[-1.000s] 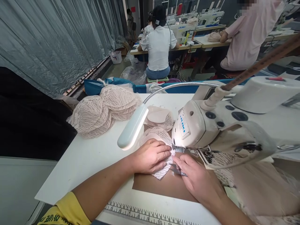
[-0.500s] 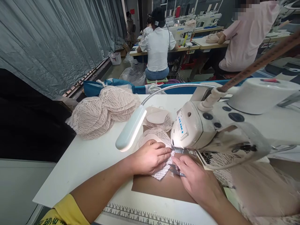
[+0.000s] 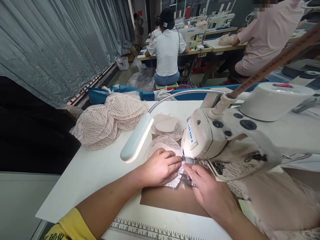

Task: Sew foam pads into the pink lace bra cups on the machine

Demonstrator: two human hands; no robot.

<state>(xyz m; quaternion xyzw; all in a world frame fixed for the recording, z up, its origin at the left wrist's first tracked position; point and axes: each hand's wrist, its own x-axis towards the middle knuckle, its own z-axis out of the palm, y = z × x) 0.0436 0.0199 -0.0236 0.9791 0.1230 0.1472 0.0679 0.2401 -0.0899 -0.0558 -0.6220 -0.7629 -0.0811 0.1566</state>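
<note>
Lace cup piece (image 3: 172,182) lies mostly under the left hand (image 3: 160,170) and reaches into the gap between both hands. Long axis runs roughly away from the wearer, far part leaning left. Narrow, ragged-ended tail points back toward the wearer, showing below the left fingers; rounded cup part bulges out just beyond the left knuckles.

Left hand: palm down, fingers extended and close together, resting on the lace, tips just beside the presser foot (image 3: 183,159). Right hand (image 3: 206,185): curled round metal thread snips (image 3: 188,181), blades pointing left toward the lace tail, grip end hidden in the palm. Right finger ends lie at the lace's right edge; contact too fine to judge.

Edges: brown sheet (image 3: 172,201) under the work, its near edge slanting below both hands. Nearer the wearer, a printed ruler scale (image 3: 150,230) along the white tabletop (image 3: 97,176).

Room: tight ahead of the right hand, where the JUKI sewing machine head (image 3: 200,136) overhangs; beige fabric (image 3: 277,200) bunched to that hand's right. A second lace piece (image 3: 176,130) sits past the left hand's cup. Widest stretch is left of the left hand, tabletop running out to its slanting side edge, bounded farther off by stacked lace cups (image 3: 107,121). Lamp (image 3: 136,141) hangs above the table, left of and beyond that hand.
</note>
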